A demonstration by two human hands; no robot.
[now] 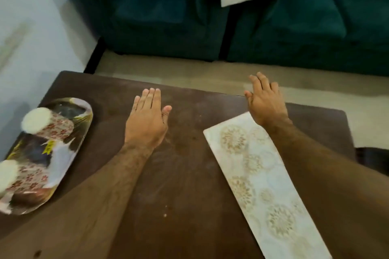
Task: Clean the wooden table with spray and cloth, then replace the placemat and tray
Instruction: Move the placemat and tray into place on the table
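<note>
both hands held flat and empty above a dusty wooden table (185, 174).

left hand (147, 120) palm down, fingers (150, 99) pressed together, thumb out to the side, holding nothing; right hand (265, 103) also palm down, fingers (261, 82) loosely spread, reaching past the far table edge. placemat (259, 176) lay diagonally behind the right fingers, under that wrist and forearm. patterned tray (52, 149) sat well left of the left fingers, near the table's left edge, carrying two white round items (35, 120). green sofa (210, 17) beyond the fingertips.
</note>
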